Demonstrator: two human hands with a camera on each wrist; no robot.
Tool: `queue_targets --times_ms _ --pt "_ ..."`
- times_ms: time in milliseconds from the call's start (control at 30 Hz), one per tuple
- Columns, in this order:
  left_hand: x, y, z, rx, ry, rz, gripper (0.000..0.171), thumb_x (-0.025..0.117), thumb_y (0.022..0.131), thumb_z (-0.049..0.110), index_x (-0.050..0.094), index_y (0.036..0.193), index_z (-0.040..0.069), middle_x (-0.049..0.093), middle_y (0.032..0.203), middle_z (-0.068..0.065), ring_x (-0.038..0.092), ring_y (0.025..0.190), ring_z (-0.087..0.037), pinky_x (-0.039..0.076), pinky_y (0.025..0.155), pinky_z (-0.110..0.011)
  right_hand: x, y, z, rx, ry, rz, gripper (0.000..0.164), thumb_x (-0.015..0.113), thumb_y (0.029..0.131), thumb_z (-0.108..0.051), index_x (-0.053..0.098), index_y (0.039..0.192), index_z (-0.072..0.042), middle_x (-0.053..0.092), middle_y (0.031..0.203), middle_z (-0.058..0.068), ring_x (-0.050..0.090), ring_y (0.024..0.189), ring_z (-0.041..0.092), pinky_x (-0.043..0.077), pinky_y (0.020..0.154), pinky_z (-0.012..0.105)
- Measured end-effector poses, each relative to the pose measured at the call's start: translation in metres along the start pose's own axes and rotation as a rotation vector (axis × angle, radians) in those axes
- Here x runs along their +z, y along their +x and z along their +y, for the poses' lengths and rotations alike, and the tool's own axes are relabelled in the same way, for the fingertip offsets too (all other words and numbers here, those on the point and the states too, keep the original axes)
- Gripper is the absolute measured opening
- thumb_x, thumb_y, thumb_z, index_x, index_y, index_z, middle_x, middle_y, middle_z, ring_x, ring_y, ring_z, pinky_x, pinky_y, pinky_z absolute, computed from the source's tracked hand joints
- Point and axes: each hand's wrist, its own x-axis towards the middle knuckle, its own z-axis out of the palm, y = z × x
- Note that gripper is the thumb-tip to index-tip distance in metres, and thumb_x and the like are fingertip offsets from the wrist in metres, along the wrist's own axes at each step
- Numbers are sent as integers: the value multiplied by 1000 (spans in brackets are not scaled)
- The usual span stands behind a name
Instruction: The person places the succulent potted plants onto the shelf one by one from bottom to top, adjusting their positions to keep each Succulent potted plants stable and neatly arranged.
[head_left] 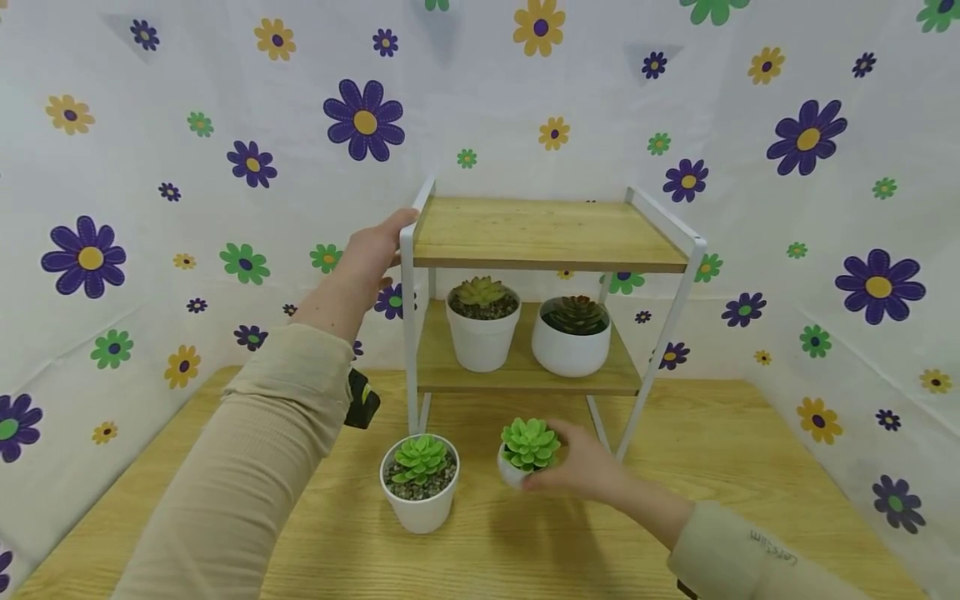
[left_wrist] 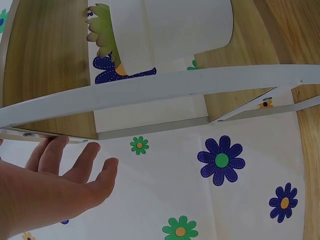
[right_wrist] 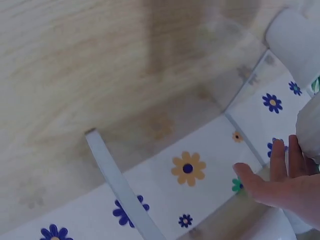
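Observation:
My right hand [head_left: 581,467] holds a small white pot with a bright green succulent [head_left: 530,443] between thumb and fingers, in front of the shelf. In the right wrist view the pot's pale side [right_wrist: 310,125] shows at the right edge, against the fingers [right_wrist: 279,161]. My left hand [head_left: 375,250] rests at the upper left side of a two-tier shelf with wooden boards and a white frame [head_left: 408,317]. Its fingers [left_wrist: 82,162] are fairly straight, touching the frame from outside in the left wrist view. Left of the held plant stands another potted green succulent [head_left: 420,483] on the table.
On the lower board stand a tapered white pot with a yellow-green succulent [head_left: 482,325] and a round white bowl with a dark succulent [head_left: 572,337]. The upper board [head_left: 547,229] is bare wood. Flower-printed sheeting [head_left: 480,100] surrounds the wooden table [head_left: 345,533].

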Motion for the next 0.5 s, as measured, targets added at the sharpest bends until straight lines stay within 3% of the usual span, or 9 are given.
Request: queue_targets --times_ms 167,333,500 --pt "1 0 -1 -6 1 3 66 42 91 57 41 141 15 32 153 -1 31 140 -23 24 115 -44 -20 -2 -14 -19 -9 -15 67 83 67 -23 55 125 -3 60 122 13 54 113 30 46 94 48" --pt "1 1 -1 1 -6 6 67 42 91 57 40 142 13 31 153 -1 30 140 -23 23 116 -44 -47 -6 -39 -34 1 -35 65 80 70 -21 53 125 -2 60 118 15 56 103 25 50 85 39" --pt "1 1 -2 6 -9 7 67 42 91 56 40 142 14 32 153 -1 31 140 -22 23 115 -44 -73 -13 -72 8 -20 -77 67 77 73 -26 48 130 -5 60 120 14 56 108 25 48 92 42"
